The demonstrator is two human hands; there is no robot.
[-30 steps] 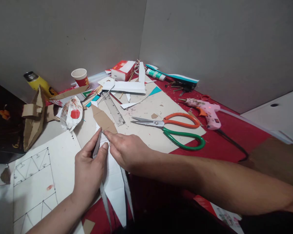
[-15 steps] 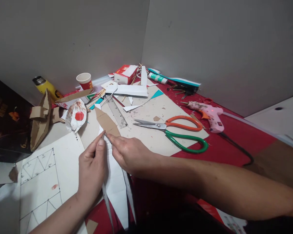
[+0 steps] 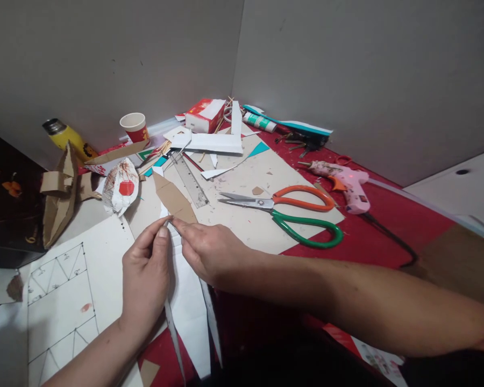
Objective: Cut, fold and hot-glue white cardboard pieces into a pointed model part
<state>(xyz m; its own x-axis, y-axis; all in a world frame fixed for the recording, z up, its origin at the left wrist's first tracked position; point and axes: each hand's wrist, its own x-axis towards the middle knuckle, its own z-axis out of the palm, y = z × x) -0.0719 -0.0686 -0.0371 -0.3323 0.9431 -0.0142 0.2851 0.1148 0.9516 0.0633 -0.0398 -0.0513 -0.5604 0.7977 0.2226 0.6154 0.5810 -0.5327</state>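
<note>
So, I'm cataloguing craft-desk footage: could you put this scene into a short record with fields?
left hand: thumb and finger pinching a thin pale edge
right hand: fingertips at the same spot; grip partly hidden
below hands: long white paper piece
scissors: lying slightly open, one orange handle, one green
glue gun: pink, orange trigger, beyond the scissors
ruler: clear, beside brown cardboard
cup: upright, near the wall
</note>
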